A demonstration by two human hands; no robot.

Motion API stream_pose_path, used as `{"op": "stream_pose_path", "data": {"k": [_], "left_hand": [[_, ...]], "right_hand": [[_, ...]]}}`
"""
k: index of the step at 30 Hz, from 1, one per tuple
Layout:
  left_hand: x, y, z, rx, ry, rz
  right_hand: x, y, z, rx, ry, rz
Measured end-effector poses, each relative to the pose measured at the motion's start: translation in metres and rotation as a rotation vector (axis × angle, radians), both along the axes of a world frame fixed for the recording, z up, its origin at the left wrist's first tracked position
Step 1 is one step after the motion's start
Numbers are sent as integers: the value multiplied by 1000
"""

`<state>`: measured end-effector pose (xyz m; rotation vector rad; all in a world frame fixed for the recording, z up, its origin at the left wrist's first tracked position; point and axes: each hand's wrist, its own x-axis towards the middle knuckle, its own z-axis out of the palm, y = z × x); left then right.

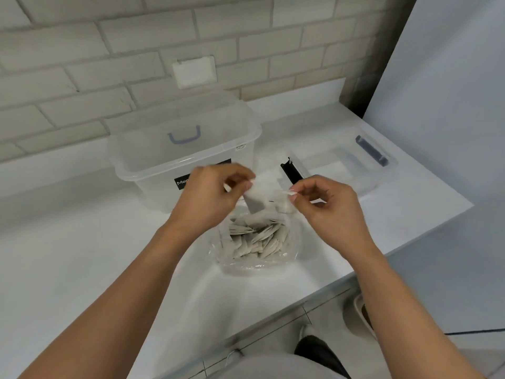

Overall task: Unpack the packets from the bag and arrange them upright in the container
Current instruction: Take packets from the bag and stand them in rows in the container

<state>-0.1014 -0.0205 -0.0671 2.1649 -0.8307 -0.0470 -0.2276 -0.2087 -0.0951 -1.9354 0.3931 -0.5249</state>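
A clear plastic bag [290, 259] stands on the white counter, filled with several pale grey packets [257, 237]. My left hand [210, 196] pinches the bag's top edge on the left, and my right hand [332, 203] pinches it on the right, holding the mouth apart above the packets. Behind my left hand sits the clear plastic container [153, 160] with a black label; it is open and no packets show inside it.
The container's clear lid [352, 160] with blue-grey handles lies flat to the right, near the counter's right edge [426, 231]. A brick wall with a white socket plate [194, 71] rises behind. A white panel stands at far right.
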Motion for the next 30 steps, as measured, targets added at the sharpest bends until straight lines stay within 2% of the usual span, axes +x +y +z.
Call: {"op": "stream_pose_path", "data": {"k": [4, 7, 14, 20, 23, 26, 30], "left_hand": [[15, -31, 25, -44, -35, 15], [23, -64, 36, -72, -91, 34], [46, -150, 47, 14, -228, 113], [53, -186, 33, 92, -177, 162], [51, -186, 25, 128, -137, 157], [52, -181, 16, 154, -117, 146], [55, -177, 8, 163, -96, 123]], "right_hand": [[6, -49, 21, 87, -150, -70], [20, -94, 34, 70, -121, -108], [75, -181, 18, -45, 119, 65], [141, -202, -17, -202, 423, 344], [158, -200, -32, -168, 598, 460], [167, -199, -42, -149, 707, 485], [174, -197, -53, -113, 762, 442]]}}
